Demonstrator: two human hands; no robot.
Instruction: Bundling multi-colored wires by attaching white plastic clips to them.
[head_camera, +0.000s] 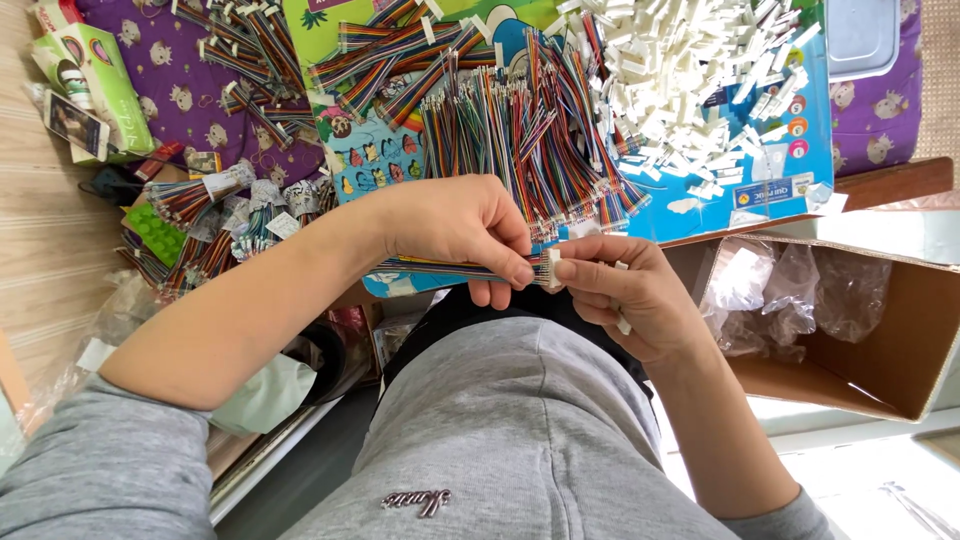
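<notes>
Assembly looks partly done: beyond the hands lie a large heap of loose multicoloured ribbon-wire leads (520, 130) and a pile of small white plastic connector housings (690, 70), apparently still unjoined, with tied bundles of leads (215, 190) off to the left. The left hand (460, 225) pinches closed on 1 flat multicoloured ribbon lead (440, 268); the right hand (625, 295) is closed on a white connector housing (551, 268) at its end, between both hands' fingertips.

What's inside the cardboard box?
The box holds crumpled clear plastic bags. Anything under the bags or behind the near wall is hidden.
</notes>
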